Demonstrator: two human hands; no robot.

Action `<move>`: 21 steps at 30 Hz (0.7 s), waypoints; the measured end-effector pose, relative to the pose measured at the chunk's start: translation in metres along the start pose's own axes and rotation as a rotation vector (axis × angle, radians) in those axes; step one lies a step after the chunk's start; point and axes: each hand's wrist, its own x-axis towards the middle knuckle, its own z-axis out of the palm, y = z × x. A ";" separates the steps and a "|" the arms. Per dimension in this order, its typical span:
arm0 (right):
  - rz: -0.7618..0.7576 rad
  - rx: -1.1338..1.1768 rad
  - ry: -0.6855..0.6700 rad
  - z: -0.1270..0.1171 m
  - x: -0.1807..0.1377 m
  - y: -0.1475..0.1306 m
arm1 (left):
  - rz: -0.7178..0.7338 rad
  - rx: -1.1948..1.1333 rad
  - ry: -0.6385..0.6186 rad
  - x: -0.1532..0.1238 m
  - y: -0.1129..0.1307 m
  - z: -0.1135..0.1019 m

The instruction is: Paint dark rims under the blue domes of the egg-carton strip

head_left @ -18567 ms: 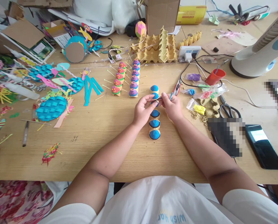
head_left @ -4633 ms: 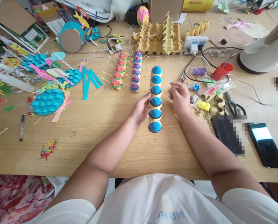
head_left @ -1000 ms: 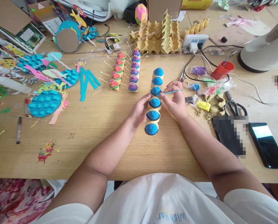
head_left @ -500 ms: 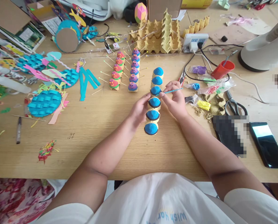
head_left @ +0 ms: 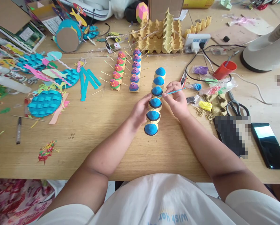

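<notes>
Right grip (head_left: 177,100) is pinched narrow around a slim blue tool (head_left: 177,91), while the left grip (head_left: 140,109) holds the side of the egg-carton strip (head_left: 152,122), much of that hold hidden from view. The strip lies lengthwise on the tabletop (head_left: 135,153) between the two, its six blue caps (head_left: 151,128) running away from the body. A few seconds ago the right grip stood apart, off to the right; since then the tool has come in to the third cap from the far end (head_left: 157,90), and over the last second the strip has turned slightly, its near end swinging left. The tool's tip sits by that cap's lower rim, but whether it touches is too small to tell. Dark bands (head_left: 151,134) edge this cap and the three nearer ones, so the banding looks past halfway, with attention apparently on settling the newest band; the two farthest caps show plain blue. Beyond, to the left, the red-green row (head_left: 117,75) and purple-blue row (head_left: 135,72) stay put.
</notes>
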 end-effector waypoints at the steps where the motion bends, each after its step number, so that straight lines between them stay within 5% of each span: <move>1: -0.006 -0.010 0.003 0.000 0.000 0.001 | -0.013 -0.003 0.005 0.000 0.000 0.000; 21: -0.007 -0.025 0.018 0.000 0.001 0.006 | -0.125 -0.029 0.059 0.001 0.001 -0.005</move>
